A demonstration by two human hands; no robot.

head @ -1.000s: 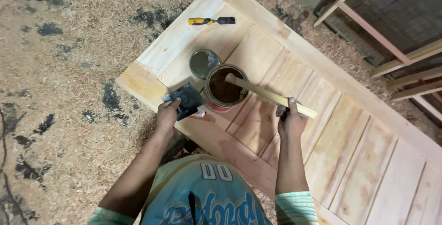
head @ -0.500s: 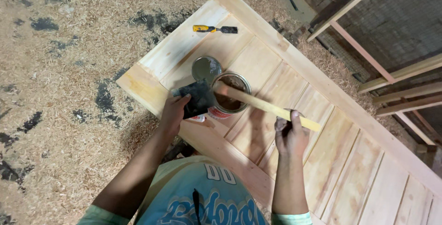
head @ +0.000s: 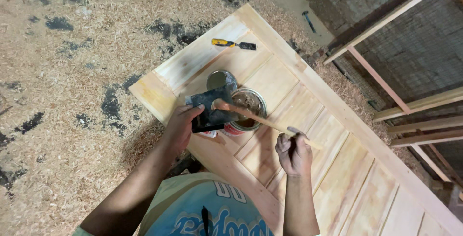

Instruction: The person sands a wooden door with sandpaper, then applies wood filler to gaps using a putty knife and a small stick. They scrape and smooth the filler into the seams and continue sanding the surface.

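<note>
While the left hand [head: 181, 126] clamps a dark pad [head: 212, 110] above the open tin [head: 246, 110] on the wooden door [head: 337, 168], the right hand [head: 293, 153] grips a stick [head: 263, 119] whose tip touches the pad.

Dark flat pad [head: 211, 111], rectangular, tilted, held up just beside the tin [head: 245, 113]. Wooden stick [head: 263, 120]: long, pale, slanting; upper end touches the pad, brown paste on its tip. Tin: open, round, upright on the door panel [head: 347, 178], brown contents.
</note>
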